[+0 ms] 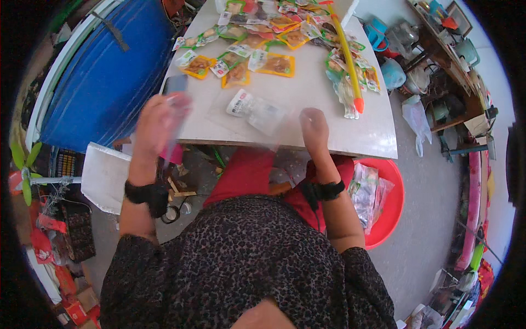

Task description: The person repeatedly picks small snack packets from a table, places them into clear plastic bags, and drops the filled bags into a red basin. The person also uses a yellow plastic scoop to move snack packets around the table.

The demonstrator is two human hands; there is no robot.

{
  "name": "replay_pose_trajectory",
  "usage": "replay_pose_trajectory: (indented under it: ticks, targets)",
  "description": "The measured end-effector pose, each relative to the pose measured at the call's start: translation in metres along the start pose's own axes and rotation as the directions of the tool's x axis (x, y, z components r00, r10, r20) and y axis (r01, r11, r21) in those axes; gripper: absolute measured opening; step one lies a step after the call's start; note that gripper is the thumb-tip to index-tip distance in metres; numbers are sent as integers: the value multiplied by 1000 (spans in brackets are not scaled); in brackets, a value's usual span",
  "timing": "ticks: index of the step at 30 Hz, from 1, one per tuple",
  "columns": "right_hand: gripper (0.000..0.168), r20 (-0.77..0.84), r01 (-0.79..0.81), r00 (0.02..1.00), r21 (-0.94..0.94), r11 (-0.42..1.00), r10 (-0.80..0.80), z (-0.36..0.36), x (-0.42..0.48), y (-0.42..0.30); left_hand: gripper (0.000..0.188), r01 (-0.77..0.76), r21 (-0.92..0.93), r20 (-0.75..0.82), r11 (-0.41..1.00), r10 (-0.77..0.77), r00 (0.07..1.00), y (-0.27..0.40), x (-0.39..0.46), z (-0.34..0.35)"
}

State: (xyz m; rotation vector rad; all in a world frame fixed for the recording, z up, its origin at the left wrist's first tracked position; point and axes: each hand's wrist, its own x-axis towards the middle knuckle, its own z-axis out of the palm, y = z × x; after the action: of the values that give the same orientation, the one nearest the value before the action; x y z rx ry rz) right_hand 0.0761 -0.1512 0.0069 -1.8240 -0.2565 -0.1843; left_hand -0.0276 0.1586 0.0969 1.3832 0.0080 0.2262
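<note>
On the near edge of the white table [312, 86] lies a clear plastic bag [269, 137], its lower end blurred. Inside or under it is a white-topped sealed food packet [240, 103]; which one I cannot tell. My right hand [314, 127] is just right of the bag, fingers curled; whether it pinches the film is unclear. My left hand [158, 119] is motion-blurred over the table's left edge, with a reddish, filmy blur at its fingers. Beyond it lies a dark flat object [176, 84]. Farther back are several sealed food packets [272, 64] with yellow or green borders.
A yellow tube with orange ends [347, 57] lies across packets at the right. Below the table's right corner is a red basin [386, 222] holding plastic packaging [367, 197]. A blue panel [107, 82] and a white foam box [104, 177] are at left. Cluttered shelves [456, 61] line the right.
</note>
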Motion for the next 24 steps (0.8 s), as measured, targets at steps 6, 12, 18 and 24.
replay_pose_trajectory:
  ticks: [6, 12, 18, 24]
  targets:
    - [35, 504, -582, 797, 496, 645, 332, 19, -5, -33, 15, 264, -575, 485, 774, 63, 872, 2, 17, 107]
    - [29, 641, -578, 760, 597, 556, 102, 21, -9, -37, 14, 434, -684, 550, 586, 24, 835, -4, 15, 102]
    - [8, 617, -630, 748, 547, 551, 243, 11, -11, 6, 15, 410, -706, 464, 577, -60, 884, -34, 28, 54]
    - [4, 390, -501, 852, 412, 761, 349, 3, 10, -16, 12, 253, -36, -27, 967, -254, 967, -75, 68, 3]
